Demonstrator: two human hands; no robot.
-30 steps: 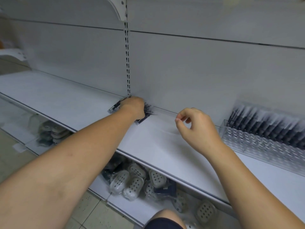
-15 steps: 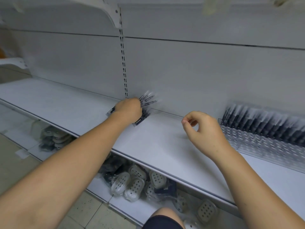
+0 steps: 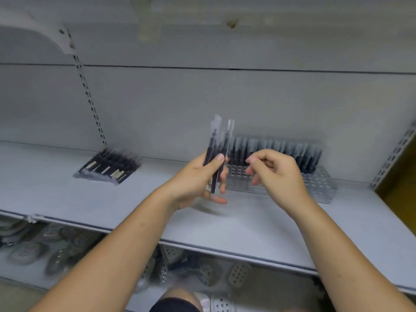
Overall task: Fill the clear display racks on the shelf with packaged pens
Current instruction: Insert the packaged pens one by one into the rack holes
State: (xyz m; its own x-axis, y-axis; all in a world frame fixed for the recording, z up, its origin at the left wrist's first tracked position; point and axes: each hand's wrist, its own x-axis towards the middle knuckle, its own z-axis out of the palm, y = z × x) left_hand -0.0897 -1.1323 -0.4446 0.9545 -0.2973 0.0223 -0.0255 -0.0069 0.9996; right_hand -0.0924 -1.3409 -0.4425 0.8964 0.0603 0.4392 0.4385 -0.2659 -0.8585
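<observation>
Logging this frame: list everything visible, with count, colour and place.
held pens: a few, dark in clear sleeves, upright in left hand
loose pens: one pile, dark, lying on shelf, left rear
display rack: one, clear, on shelf at right; dark pens in back row
shelf: one, pale grey
perforated items: several, pale, lower shelf; kind unclear
slotted uprights: two, pale, back wall
left hand: grips held pens
right hand: holds nothing, before rack
</observation>
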